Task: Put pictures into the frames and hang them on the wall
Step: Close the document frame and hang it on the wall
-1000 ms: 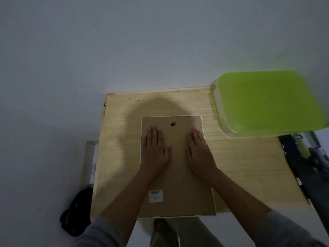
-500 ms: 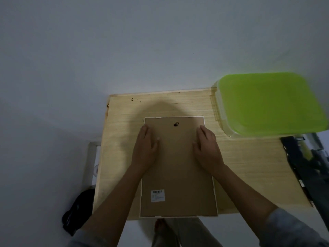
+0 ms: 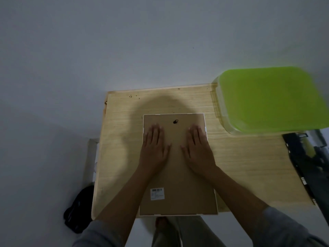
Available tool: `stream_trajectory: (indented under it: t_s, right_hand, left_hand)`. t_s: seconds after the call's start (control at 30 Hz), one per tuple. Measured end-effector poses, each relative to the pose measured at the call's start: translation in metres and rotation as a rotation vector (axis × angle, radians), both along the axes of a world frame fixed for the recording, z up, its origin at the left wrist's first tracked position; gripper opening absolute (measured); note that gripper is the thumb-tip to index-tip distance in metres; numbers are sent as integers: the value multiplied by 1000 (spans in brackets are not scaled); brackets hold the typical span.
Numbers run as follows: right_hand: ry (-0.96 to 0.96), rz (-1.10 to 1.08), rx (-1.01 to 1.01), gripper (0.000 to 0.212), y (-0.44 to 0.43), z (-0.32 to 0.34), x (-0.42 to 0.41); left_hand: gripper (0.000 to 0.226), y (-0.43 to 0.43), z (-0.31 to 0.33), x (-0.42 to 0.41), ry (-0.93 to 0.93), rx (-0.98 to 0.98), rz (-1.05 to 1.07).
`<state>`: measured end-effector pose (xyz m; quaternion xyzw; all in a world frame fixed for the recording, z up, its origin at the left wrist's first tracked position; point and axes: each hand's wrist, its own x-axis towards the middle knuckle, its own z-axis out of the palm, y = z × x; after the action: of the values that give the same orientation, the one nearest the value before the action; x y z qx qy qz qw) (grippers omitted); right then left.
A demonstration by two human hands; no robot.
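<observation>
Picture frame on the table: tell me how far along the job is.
Done, it seems: the frame lies face down on the table with its backing board seated. In hand: the left hand and right hand press flat on that board. Left: hanging it on the wall by the hanger. Whether a picture is inside cannot be seen.

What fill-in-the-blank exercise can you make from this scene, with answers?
1. The left hand and right hand lie flat on the frame's ____ side.
2. The box on the table has a ____ lid.
3. The label is nearer the ____ hand.
Answers: back; green; left.
</observation>
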<state>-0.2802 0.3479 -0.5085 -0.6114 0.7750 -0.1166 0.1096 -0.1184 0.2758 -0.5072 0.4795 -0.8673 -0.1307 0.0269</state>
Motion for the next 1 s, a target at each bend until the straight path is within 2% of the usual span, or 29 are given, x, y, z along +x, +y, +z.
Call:
stream_trajectory:
  t_s: [0.23,0.33,0.53,0.7,1.0]
  right_hand:
    - [23,-20,42,65,-4,2,1]
    - [-20,-36,64,65,-7,7,3]
    - [-110,-95,17,63,22,16,26]
    - [-63,-158,2,60,57,13,48]
    - [-39,-130,6,62,66,3,46]
  left_hand:
    - [66,-3,3,-3,-8,1,-1]
    - [69,-5,5,-5,-28,12,0]
    - [78,34,16,4,47,69,38]
    - [65,71,1,34,29,-25,-6]
    - [64,81,0,34,7,-58,-10]
